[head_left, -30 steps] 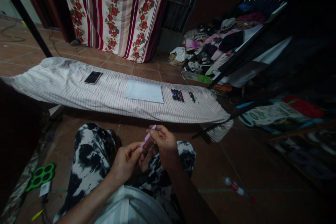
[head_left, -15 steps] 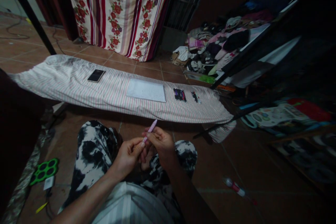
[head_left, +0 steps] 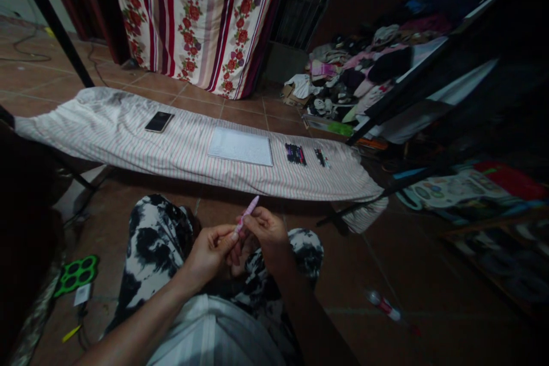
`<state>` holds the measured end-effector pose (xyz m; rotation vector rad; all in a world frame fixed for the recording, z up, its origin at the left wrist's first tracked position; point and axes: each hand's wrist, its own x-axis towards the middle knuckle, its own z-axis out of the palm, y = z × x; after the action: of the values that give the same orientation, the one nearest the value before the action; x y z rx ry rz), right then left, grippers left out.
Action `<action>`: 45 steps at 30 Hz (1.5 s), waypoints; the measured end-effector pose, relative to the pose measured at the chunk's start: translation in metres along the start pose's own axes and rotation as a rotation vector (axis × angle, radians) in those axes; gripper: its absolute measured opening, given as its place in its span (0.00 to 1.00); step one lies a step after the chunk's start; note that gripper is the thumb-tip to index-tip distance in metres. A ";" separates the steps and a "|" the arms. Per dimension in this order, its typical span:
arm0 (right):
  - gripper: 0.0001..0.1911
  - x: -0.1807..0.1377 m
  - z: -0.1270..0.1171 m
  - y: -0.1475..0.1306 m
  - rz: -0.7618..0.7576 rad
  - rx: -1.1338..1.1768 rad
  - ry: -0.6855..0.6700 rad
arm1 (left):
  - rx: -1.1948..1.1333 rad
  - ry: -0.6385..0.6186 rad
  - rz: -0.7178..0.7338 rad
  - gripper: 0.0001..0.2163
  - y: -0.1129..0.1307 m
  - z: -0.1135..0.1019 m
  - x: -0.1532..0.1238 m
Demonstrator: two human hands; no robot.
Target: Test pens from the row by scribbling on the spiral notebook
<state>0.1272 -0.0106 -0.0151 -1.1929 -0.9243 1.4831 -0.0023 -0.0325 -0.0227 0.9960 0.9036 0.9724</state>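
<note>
Over my lap I hold a slim pink pen (head_left: 251,206), tilted with its tapered end up and away to the right. The fingers of my left hand (head_left: 213,249) pinch its lower end. My right hand (head_left: 269,234) grips it around the middle, with thumb and fingers closed on it. Beyond my hands, a spiral notebook (head_left: 241,146) lies open at a pale page on the striped cloth (head_left: 180,160). Right of it is a row of dark pens (head_left: 295,154), then a smaller group of pens (head_left: 321,158).
A dark-screened phone (head_left: 159,122) lies on the cloth at the left. On the tiled floor are a green power strip (head_left: 76,275) with a plug and a plastic bottle (head_left: 384,305). A clothes pile (head_left: 343,71) and floral curtain (head_left: 206,23) stand behind.
The view has shifted slightly. Both hands keep nearly the same hold on the pink pen; the things on the cloth have not moved.
</note>
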 end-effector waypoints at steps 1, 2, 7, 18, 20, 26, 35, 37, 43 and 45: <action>0.12 0.000 0.001 0.000 -0.013 -0.012 0.009 | 0.018 0.009 0.014 0.20 0.000 0.000 0.000; 0.12 -0.001 0.001 0.000 -0.021 -0.011 -0.004 | 0.025 0.013 0.021 0.20 0.000 0.001 0.000; 0.16 -0.002 0.001 -0.008 -0.011 0.135 -0.183 | -0.027 -0.047 -0.019 0.19 0.005 0.000 -0.002; 0.11 0.001 0.003 -0.003 -0.065 0.065 -0.063 | 0.003 -0.001 -0.010 0.20 -0.002 0.002 -0.003; 0.13 0.000 0.005 -0.005 -0.069 0.077 -0.105 | 0.012 -0.007 -0.012 0.20 -0.001 0.002 -0.002; 0.19 -0.005 0.000 -0.012 -0.002 0.139 -0.210 | -0.038 -0.032 -0.036 0.20 0.002 -0.001 -0.003; 0.14 -0.003 0.004 -0.006 -0.048 0.057 -0.100 | -0.007 -0.030 -0.036 0.19 0.001 0.003 -0.006; 0.14 -0.004 0.004 -0.006 -0.051 0.092 -0.147 | -0.029 -0.032 -0.044 0.19 0.002 0.002 -0.005; 0.17 -0.003 -0.005 -0.006 0.008 0.063 -0.182 | -0.073 -0.029 -0.058 0.20 0.000 -0.003 -0.005; 0.16 0.000 -0.005 -0.004 0.006 0.042 -0.137 | -0.058 -0.027 -0.057 0.20 -0.001 -0.003 -0.005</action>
<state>0.1335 -0.0100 -0.0123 -1.0751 -0.9761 1.5972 -0.0064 -0.0365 -0.0242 0.9278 0.8723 0.9293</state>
